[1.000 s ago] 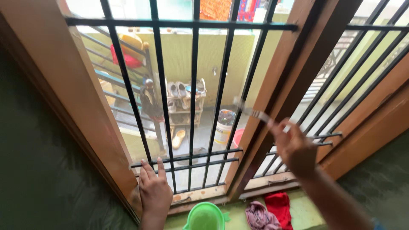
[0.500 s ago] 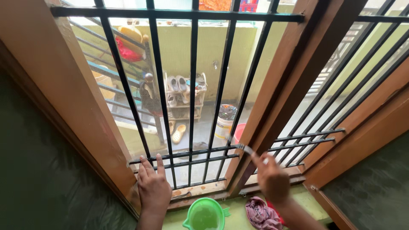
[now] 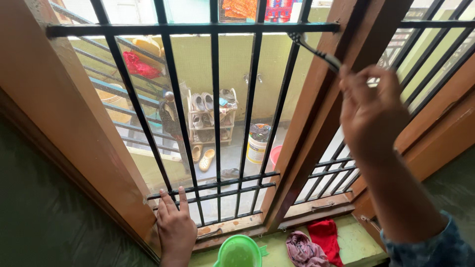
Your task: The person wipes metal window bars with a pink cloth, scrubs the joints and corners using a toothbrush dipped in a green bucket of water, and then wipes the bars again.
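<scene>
Reaching up, the right hand [image 3: 372,111] pinches a light, stiff toothbrush [image 3: 316,52] by its handle end, bristles against the window grille's [image 3: 198,28] top bar; the left hand [image 3: 175,225], fingers open, rests at the grille's bottom bars.

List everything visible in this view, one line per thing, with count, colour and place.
window grille: one, black bars, in the left window opening
second grille: one, black, right opening
window frame: one, brown wood, around both openings
brush: one, dark and white, held up at the grille's top bar
bowl: one, green, on the sill at the bottom
cloths: two, mauve and red, on the sill right of the bowl
shoe rack: one, with pale shoes, outside below
bucket: one, white, outside by the rack
left hand: resting against the grille's lower bars
right hand: raised, gripping the brush
</scene>
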